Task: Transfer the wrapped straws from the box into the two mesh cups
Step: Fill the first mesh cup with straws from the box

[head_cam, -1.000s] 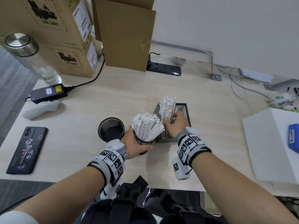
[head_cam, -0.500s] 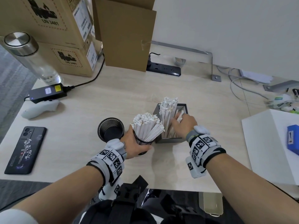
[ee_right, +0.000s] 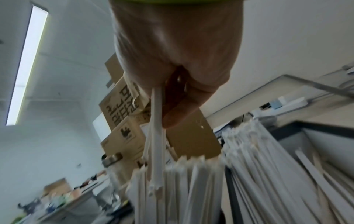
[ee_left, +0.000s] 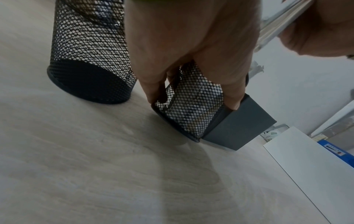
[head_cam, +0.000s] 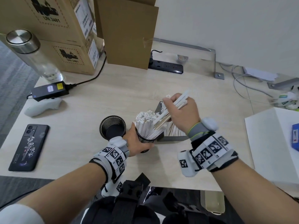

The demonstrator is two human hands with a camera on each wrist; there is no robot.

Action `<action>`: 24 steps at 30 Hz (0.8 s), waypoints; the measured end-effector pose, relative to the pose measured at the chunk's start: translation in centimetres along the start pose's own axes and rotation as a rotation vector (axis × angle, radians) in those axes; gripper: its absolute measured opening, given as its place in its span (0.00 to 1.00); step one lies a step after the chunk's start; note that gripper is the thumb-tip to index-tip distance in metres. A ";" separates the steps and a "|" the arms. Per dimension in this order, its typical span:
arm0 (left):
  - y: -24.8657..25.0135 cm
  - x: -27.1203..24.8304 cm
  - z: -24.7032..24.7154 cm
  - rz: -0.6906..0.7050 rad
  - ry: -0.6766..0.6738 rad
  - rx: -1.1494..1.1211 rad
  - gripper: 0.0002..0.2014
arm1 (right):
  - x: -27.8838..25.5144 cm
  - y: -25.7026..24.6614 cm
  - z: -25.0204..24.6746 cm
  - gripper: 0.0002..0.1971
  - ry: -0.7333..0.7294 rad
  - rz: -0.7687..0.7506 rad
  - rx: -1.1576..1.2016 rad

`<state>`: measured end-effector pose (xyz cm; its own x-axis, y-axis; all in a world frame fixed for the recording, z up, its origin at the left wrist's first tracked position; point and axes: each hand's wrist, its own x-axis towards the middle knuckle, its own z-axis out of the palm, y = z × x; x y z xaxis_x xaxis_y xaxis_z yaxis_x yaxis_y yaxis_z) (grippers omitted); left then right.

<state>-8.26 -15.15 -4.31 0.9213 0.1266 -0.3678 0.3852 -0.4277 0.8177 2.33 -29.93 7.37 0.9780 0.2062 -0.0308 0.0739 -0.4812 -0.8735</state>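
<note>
My left hand (head_cam: 140, 143) grips a black mesh cup (head_cam: 146, 140) packed with white wrapped straws (head_cam: 146, 122); in the left wrist view this cup (ee_left: 191, 109) leans against the grey box (ee_left: 243, 125). An empty second mesh cup (head_cam: 112, 127) stands just to its left. My right hand (head_cam: 176, 104) holds a small bundle of wrapped straws (head_cam: 182, 99) slanted above the box (head_cam: 169, 138) and the full cup's top. In the right wrist view my fingers (ee_right: 182, 106) pinch the bundle (ee_right: 157, 136), and more straws (ee_right: 268, 166) lean inside the box.
A phone (head_cam: 29, 147), a white controller (head_cam: 42, 107), a power adapter (head_cam: 50, 91) and a water bottle (head_cam: 30, 52) sit at the left. Cardboard boxes (head_cam: 64, 29) and a power strip (head_cam: 166, 67) line the back. A white box (head_cam: 275, 143) stands at the right.
My right hand has come up out of the box with a bundle of straws and swung it over the full cup. My left hand has kept its grip on that cup.
</note>
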 end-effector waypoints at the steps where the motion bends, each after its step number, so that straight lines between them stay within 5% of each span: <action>1: 0.1 0.0 0.0 0.004 -0.006 -0.007 0.47 | -0.4 0.5 0.9 0.17 -0.017 -0.004 -0.030; 8: -0.4 0.0 0.5 -0.022 0.021 -0.070 0.43 | -3.0 2.2 4.7 0.16 -0.318 -0.074 -0.314; 11: -0.5 0.0 0.4 -0.018 0.039 -0.050 0.40 | -2.6 1.8 4.2 0.20 -0.193 -0.102 -0.262; 14: -0.6 0.0 0.3 -0.005 0.042 -0.037 0.41 | -1.6 1.8 3.3 0.27 -0.050 -0.300 -0.255; 18: -1.0 0.5 1.1 -0.026 0.040 -0.065 0.39 | -3.5 2.5 4.4 0.37 -0.492 -0.421 -0.583; 20: -1.1 0.8 1.1 -0.039 0.003 -0.102 0.40 | -5.1 3.4 4.9 0.37 -0.593 -0.423 -0.597; 24: -1.3 0.5 0.3 -0.026 0.014 -0.014 0.33 | -4.6 3.5 4.2 0.32 -0.200 -0.466 -0.491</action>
<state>-8.32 -14.81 -5.70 0.9117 0.1500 -0.3825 0.4094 -0.4118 0.8141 -2.72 -29.00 2.44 0.7717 0.6146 0.1635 0.6022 -0.6234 -0.4987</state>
